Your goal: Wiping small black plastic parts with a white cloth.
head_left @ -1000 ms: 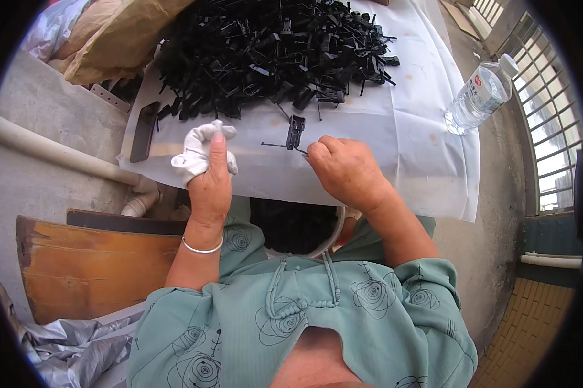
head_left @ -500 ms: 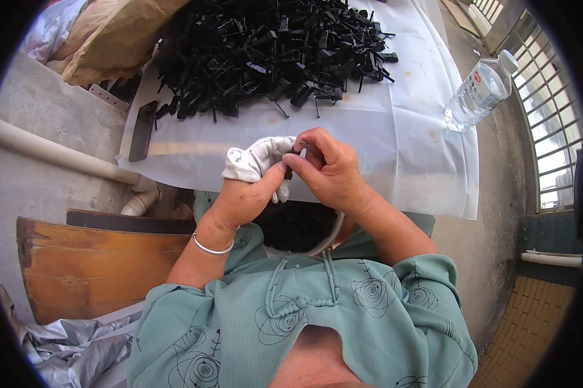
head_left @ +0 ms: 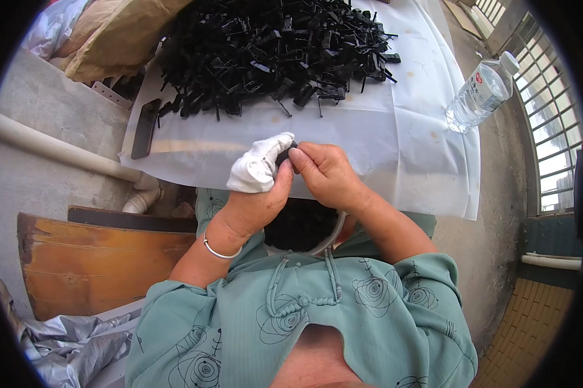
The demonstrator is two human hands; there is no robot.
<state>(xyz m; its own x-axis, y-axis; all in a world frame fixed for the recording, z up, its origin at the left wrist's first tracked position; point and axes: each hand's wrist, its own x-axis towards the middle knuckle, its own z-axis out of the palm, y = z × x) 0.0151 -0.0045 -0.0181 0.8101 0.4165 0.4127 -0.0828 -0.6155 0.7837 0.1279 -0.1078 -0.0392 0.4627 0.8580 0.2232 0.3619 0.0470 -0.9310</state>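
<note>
The left hand (head_left: 269,197), its fingers covered by a white glove (head_left: 252,169), and the bare right hand (head_left: 329,171) are together, both pinching a small black part (head_left: 285,154) largely hidden by the fingers. Beyond the hands, a strip of pale sheet (head_left: 369,152) separates them from a broad pile of black parts (head_left: 272,58), which obstructs forward reach. A dark flat rectangular object (head_left: 146,129) lies left of the hands, near the sheet's left edge. A clear bottle (head_left: 482,94) stands well to the right, with sheet surface between. The sheet's front edge passes near the wrists; below the hands sits a round bucket (head_left: 340,223).
</note>
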